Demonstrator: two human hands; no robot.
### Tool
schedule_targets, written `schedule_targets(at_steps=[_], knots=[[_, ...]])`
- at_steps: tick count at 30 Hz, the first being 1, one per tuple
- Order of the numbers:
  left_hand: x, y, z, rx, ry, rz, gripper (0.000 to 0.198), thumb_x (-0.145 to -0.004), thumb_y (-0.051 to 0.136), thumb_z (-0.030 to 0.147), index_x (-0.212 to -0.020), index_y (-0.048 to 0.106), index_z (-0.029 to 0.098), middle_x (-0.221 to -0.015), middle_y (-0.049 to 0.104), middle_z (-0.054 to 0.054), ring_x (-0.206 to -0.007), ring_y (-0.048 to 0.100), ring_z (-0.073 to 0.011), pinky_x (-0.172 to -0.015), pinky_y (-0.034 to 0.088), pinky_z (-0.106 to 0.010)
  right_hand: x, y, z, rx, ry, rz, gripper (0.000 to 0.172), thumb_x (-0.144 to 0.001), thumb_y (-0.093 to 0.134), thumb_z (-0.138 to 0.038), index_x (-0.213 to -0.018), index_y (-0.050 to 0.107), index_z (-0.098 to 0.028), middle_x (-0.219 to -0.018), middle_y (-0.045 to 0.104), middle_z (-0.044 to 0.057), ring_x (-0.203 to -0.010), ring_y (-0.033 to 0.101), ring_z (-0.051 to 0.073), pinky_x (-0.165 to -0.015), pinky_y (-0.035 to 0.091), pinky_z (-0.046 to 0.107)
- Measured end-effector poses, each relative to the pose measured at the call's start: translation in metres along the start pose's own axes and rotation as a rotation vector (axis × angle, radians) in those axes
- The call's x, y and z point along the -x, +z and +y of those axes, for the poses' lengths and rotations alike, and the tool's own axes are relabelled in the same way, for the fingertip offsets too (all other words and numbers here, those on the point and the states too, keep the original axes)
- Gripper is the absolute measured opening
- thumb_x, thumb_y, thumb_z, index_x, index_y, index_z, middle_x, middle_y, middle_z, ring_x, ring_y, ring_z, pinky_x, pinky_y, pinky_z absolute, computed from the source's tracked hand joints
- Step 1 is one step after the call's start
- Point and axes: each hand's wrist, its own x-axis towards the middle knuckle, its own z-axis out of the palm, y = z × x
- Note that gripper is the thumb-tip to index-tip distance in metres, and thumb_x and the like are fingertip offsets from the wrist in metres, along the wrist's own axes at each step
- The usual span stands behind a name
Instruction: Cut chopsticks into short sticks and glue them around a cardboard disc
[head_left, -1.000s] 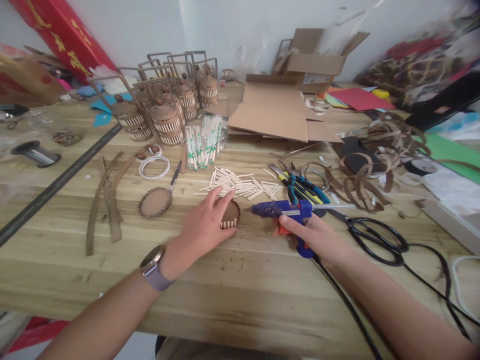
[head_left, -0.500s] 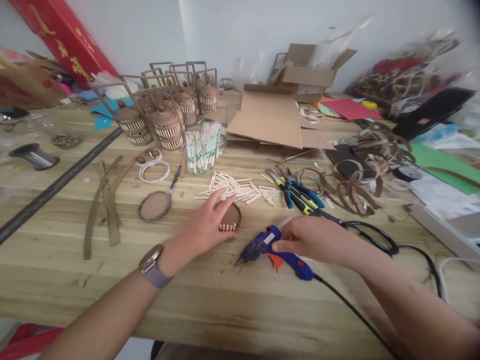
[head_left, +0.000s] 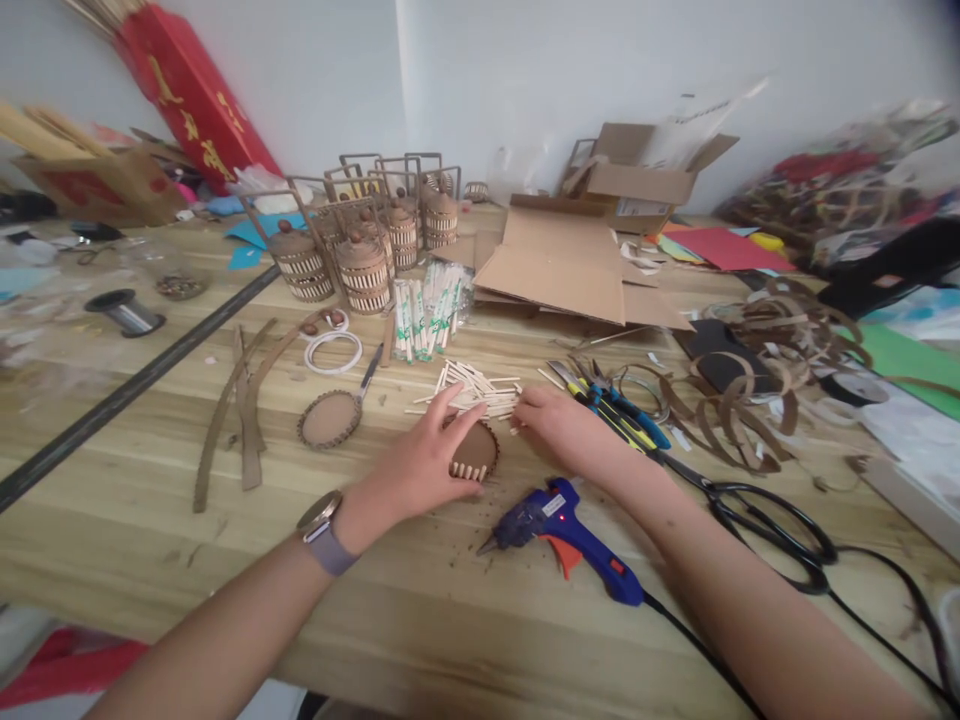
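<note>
My left hand (head_left: pixel 416 455) curves around a round cardboard base (head_left: pixel 478 446), index finger at its far rim and thumb at its near rim. A row of short wooden sticks (head_left: pixel 469 471) stands along the base's near edge. At the right end of a pile of loose wooden sticks (head_left: pixel 472 382), my right hand (head_left: pixel 559 425) has its fingers pinched together, with a pale stick end showing below the fingertips. A blue glue gun (head_left: pixel 562 525) with an orange trigger lies on the table below my right forearm, nozzle pointing left, nobody holding it.
Another round base (head_left: pixel 328 420) lies to the left, near cardboard strips (head_left: pixel 246 430). Several lantern-like baskets (head_left: pixel 365 270) stand behind, beside wrapped stick packs (head_left: pixel 427 310). Pliers (head_left: pixel 626 410), a utility knife (head_left: pixel 600 405), scissors (head_left: pixel 772 525) and curled brown strips (head_left: pixel 739 400) lie right.
My right hand has let go of the glue gun and moved up and left to the stick pile. My left hand stays around the base. The view has shifted slightly.
</note>
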Motion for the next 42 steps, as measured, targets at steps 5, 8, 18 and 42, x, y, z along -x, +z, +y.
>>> schedule_targets(at_steps=[5, 8, 18, 42], knots=[[0.000, 0.001, -0.001, 0.004, 0.010, -0.010, 0.093, -0.067, 0.081, 0.032, -0.144, 0.030, 0.027, -0.156, 0.013, -0.015, -0.138, 0.033, -0.0365, -0.107, 0.039, -0.052, 0.002, 0.004, 0.005, -0.057, 0.018, -0.012, 0.013, -0.085, 0.052, -0.007, -0.090, 0.061, -0.014, -0.087, 0.063, 0.010, -0.085, 0.059, 0.022, -0.075, 0.043, 0.030], [0.000, 0.003, -0.002, -0.001, 0.026, 0.003, 0.093, -0.067, 0.081, 0.032, -0.144, 0.029, 0.028, -0.157, 0.012, -0.014, -0.139, 0.031, -0.0362, -0.108, 0.038, -0.052, 0.005, -0.005, -0.001, -0.125, 0.023, 0.013, 0.018, -0.087, 0.049, -0.006, -0.098, 0.060, -0.014, -0.092, 0.065, 0.010, -0.087, 0.060, 0.021, -0.076, 0.043, 0.029], [-0.001, 0.004, -0.005, 0.016, 0.067, 0.009, 0.094, -0.067, 0.082, 0.031, -0.144, 0.028, 0.025, -0.156, 0.013, -0.018, -0.141, 0.026, -0.0357, -0.109, 0.037, -0.052, 0.012, -0.021, -0.034, -0.759, 0.122, -0.079, 0.004, -0.080, 0.059, -0.015, -0.081, 0.061, -0.019, -0.068, 0.062, -0.003, -0.062, 0.056, 0.012, -0.059, 0.040, 0.022], [0.000, 0.007, -0.007, 0.048, 0.120, 0.055, 0.090, -0.070, 0.079, 0.028, -0.144, 0.028, 0.031, -0.155, 0.020, -0.015, -0.139, 0.031, -0.0343, -0.108, 0.038, -0.054, 0.011, -0.016, -0.051, -0.416, 0.026, -0.134, 0.009, -0.088, 0.054, -0.011, -0.085, 0.050, -0.019, -0.085, 0.067, 0.005, -0.077, 0.062, 0.018, -0.066, 0.043, 0.026]])
